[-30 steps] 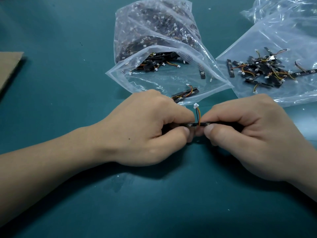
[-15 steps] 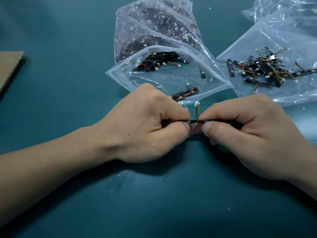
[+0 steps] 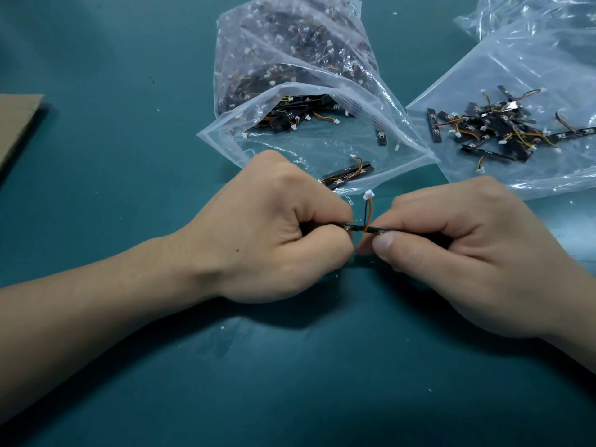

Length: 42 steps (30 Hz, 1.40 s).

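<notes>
Black circuit strip [image 3: 358, 228] lies level between your two hands, low over the teal desk [image 3: 129, 366] and just in front of the open bag. Your left grip [image 3: 274, 227] is clenched round one end, with the thumb and curled forefinger pinching it. Your right grip [image 3: 467, 250] pinches the other end the same way, its thumb on the side nearest you. Only a short bare stretch of the strip shows between your fingertips. From that stretch a short wire lead [image 3: 368, 214] in black, red and yellow rises away from you. It ends in a white connector [image 3: 368, 195], which touches nothing.

Just beyond your left knuckles lies the open plastic bag [image 3: 290, 153], its mouth facing you and its back packed with more such strips. One loose strip [image 3: 348, 173] lies inside near the mouth's edge. To the right, a flat plastic bag [image 3: 532, 175] bears a heap of strips [image 3: 493, 127]; whether they lie on it or inside it does not show. A cardboard piece [image 3: 16, 124] sits at the left edge of the view.
</notes>
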Tool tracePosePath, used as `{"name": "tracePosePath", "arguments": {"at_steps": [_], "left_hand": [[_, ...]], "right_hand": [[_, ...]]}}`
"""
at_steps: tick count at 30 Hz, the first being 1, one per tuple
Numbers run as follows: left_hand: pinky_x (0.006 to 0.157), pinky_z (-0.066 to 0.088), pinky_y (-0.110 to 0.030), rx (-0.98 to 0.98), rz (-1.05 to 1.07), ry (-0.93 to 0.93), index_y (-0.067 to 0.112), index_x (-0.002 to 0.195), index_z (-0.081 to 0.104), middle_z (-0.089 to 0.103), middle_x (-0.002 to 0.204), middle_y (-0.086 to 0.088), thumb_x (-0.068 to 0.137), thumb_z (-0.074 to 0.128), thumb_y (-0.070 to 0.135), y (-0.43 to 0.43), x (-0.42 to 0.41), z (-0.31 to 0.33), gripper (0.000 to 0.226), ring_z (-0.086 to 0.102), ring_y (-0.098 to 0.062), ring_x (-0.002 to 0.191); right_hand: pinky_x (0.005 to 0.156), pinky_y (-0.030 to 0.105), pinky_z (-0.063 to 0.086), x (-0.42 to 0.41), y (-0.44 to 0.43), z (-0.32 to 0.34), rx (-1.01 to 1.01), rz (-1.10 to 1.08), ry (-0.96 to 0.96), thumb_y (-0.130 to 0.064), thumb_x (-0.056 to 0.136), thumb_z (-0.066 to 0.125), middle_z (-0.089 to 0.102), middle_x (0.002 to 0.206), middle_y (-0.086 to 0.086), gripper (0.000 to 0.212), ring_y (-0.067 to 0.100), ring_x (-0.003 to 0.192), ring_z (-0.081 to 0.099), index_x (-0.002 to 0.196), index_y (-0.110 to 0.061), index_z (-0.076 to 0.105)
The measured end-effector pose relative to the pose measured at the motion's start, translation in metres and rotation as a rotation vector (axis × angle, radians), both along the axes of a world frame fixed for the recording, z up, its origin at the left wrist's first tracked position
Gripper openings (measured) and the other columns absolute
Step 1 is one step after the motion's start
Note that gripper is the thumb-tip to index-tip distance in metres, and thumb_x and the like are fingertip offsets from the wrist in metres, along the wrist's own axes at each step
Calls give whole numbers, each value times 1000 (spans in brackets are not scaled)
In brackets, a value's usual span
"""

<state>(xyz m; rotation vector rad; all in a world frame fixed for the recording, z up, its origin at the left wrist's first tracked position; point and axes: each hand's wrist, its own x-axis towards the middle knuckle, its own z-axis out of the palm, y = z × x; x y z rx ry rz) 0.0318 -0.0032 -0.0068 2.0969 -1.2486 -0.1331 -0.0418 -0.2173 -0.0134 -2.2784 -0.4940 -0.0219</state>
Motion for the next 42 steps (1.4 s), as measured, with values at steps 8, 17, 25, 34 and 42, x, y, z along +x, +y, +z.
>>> {"name": "tracePosePath", "arguments": {"at_steps": [8, 17, 25, 34, 42], "left_hand": [[47, 35, -42, 73, 86, -46, 1, 57, 53, 34, 52, -12, 75, 53, 18, -2, -3, 1, 25, 34, -27, 50], [47, 33, -41, 62, 38, -78, 3, 56, 48, 32, 51, -9, 76, 54, 13, -1, -3, 2, 23, 33, -29, 51], [45, 27, -38, 24, -1, -111, 9, 53, 36, 25, 53, -10, 76, 57, 10, 0, -3, 1, 31, 28, -29, 51], [51, 25, -28, 9, 61, -58, 28, 52, 33, 27, 48, 1, 81, 58, 17, 1, -1, -5, 40, 29, -14, 45], [55, 28, -26, 32, 41, -64, 38, 56, 27, 27, 47, 7, 81, 61, 19, 1, -1, -5, 47, 29, -10, 45]], "right_hand": [[59, 33, 43, 0, 1, -2, -28, 10, -61, -31, 95, 56, 58, 62, -3, 34, 16, 63, 58, 77, -12, 76], [60, 31, 44, -1, 3, 0, -66, -10, -99, -28, 94, 58, 61, 64, -5, 27, 12, 64, 59, 78, -17, 77], [59, 26, 40, -1, 4, 0, -120, 0, -115, -20, 93, 64, 56, 63, -11, 19, 7, 63, 55, 79, -20, 77], [58, 37, 47, -3, 5, 2, -68, -65, -43, -38, 92, 54, 65, 68, -8, 24, 14, 64, 62, 88, -28, 75], [58, 38, 45, -1, 4, 2, -72, -17, -49, -32, 94, 57, 60, 65, -7, 24, 14, 64, 59, 82, -22, 76]]}}
